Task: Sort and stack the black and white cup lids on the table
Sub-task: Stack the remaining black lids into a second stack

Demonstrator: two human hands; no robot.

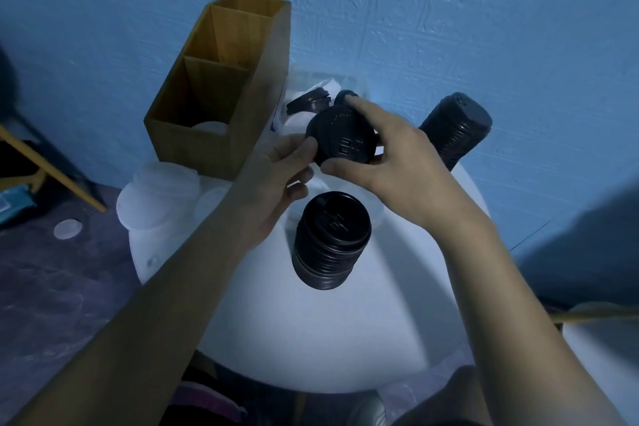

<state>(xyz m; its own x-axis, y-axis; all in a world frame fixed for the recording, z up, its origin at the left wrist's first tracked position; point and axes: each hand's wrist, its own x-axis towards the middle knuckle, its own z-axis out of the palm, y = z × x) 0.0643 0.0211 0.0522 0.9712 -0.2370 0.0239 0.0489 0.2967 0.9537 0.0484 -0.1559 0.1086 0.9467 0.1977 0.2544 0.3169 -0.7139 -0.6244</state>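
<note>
Here a black lid (340, 138) is gripped by both hands, left hand (276, 183) and right hand (390, 162) (fingers curled at its rim); a black stack (328, 242) is stood on the tabletop (311, 339) just below.

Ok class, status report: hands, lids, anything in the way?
Left hand, right hand grip black lid. Near black stack, far black stack stand on table. Nothing blocks near black stack.

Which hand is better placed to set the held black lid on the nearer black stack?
Right: the right hand spans the black lid rim to rim, close to the nearer black stack; the left hand only pinches one edge.
</note>
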